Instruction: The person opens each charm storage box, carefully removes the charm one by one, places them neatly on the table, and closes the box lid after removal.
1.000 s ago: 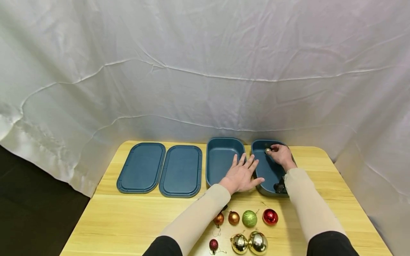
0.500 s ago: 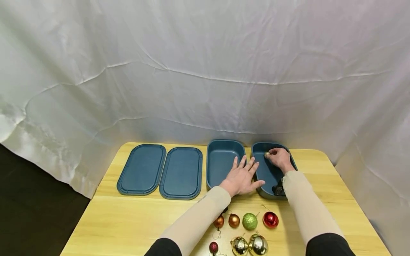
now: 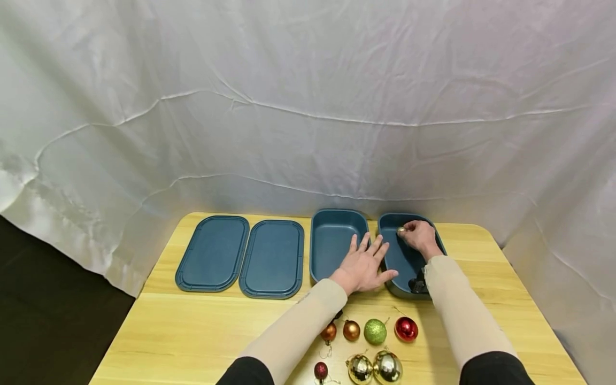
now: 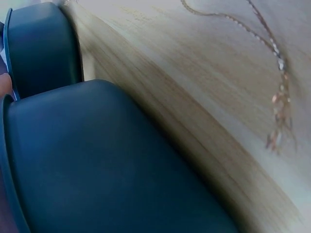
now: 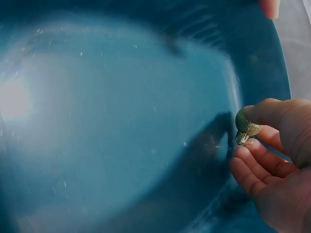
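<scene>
My right hand (image 3: 420,238) reaches into the right blue box (image 3: 400,259) and pinches a small gold glitter Christmas ball (image 5: 247,122) between thumb and fingers. In the right wrist view the ball's metal cap points down, close to the box wall. My left hand (image 3: 363,267) lies with fingers straight and spread, across the near right part of the left blue box (image 3: 332,248) and reaching to the rim of the right one. It holds nothing. The left wrist view shows the outer walls of both boxes, with a fingertip (image 4: 5,85) at the left edge.
Two flat blue lids (image 3: 212,254) lie on the left of the wooden table (image 3: 192,331). In front of the boxes are more Christmas balls: orange (image 3: 351,330), green glitter (image 3: 375,332), red (image 3: 406,329), dark red (image 3: 321,369) and large gold (image 3: 387,367). A white curtain (image 3: 308,149) hangs behind.
</scene>
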### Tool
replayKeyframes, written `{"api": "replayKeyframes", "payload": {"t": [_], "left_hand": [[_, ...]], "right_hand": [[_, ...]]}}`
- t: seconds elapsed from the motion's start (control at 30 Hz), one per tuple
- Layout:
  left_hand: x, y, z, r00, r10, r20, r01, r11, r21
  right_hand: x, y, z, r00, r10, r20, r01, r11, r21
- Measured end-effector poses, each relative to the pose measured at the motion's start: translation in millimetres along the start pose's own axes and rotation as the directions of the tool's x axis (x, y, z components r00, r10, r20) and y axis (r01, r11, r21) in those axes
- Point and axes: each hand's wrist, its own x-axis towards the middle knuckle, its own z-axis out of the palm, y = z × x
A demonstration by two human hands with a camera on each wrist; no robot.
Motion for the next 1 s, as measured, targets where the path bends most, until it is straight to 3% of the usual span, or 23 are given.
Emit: {"api": "replayKeyframes", "payload": {"t": [0.63,0.8,1.0], "left_hand": [[4.0,-3.0,-0.5,1.0,0.004,-0.016,-0.004,1.0,-0.001],[4.3,-3.8,-0.5,1.0,-0.001,-0.015,0.001,1.0,0.007],[2.6,-4.1,-2.0,1.0,0.003,-0.007,-0.003,1.0,0.0]], "right_hand": [[-13.3,-20.5,-19.6,0.991,-0.126,-0.054,0.129,0.991,0.041],[-22.9,-22.2,-24.3,0.977,-0.189,-0.098,0.196,0.979,0.065],[-40.6,-21.1,-31.9,0.971,-0.209,-0.118,0.22,0.972,0.086]]}}
